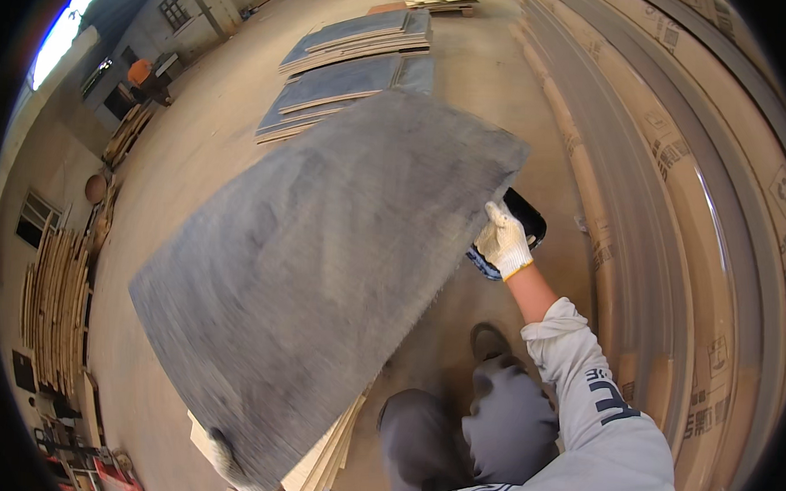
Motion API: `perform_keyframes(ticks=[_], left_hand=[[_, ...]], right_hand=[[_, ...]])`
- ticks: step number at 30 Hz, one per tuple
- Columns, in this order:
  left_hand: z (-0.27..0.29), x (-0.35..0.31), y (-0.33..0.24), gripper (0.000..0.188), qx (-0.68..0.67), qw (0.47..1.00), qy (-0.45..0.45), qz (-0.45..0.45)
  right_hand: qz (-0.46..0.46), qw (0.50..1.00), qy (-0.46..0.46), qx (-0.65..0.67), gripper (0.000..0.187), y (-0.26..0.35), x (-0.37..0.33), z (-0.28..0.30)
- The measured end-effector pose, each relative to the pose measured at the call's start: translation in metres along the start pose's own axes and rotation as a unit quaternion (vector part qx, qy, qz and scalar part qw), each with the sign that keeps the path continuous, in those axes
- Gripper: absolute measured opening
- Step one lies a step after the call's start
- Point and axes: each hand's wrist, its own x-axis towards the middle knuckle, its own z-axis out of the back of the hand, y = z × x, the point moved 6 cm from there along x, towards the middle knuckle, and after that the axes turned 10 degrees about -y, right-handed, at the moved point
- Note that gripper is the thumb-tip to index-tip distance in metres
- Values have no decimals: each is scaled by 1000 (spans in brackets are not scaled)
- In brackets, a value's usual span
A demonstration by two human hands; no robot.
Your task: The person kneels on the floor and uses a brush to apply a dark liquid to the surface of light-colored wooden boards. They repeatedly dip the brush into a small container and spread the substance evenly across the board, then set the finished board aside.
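Observation:
A large dark grey sheet of board [314,242] spans the middle of the view, tilted and slightly blurred. My right hand [504,242], in a white knit glove, grips its right edge with the thumb on top. My left hand [230,467], also gloved, pinches the near left edge at the bottom of the view; its fingers under the sheet are hidden. Below the sheet's near edge, a pile of pale thin boards [336,449] partly shows. Just beyond my right hand is a black container [527,218], partly hidden by the hand and sheet.
Stacks of grey-topped boards [358,40] lie on the floor ahead. Long cardboard-wrapped packs [622,212] run along the right. Pale wooden strips [57,310] lean at the left wall. A person in orange [140,73] is far off at the left.

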Motion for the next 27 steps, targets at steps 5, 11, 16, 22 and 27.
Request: perform_keyframes(ticks=[5, 11, 16, 22, 27], left_hand=[[-192, 97, -9, 44, 123, 988, 76, -59], [-459, 177, 9, 36, 368, 802, 336, -329], [-655, 238, 72, 39, 325, 676, 556, -358], [-836, 299, 82, 40, 359, 851, 341, -174], [-929, 203, 139, 33, 363, 811, 454, -67]], right_hand=[[24, 972, -208, 105, 40, 38, 69, -19], [11, 916, -307, 257, 39, 81, 142, 52], [71, 895, -269, 349, 33, 123, 172, 101], [68, 858, -248, 445, 44, 150, 205, 73], [58, 838, -278, 465, 44, 172, 218, 68]])
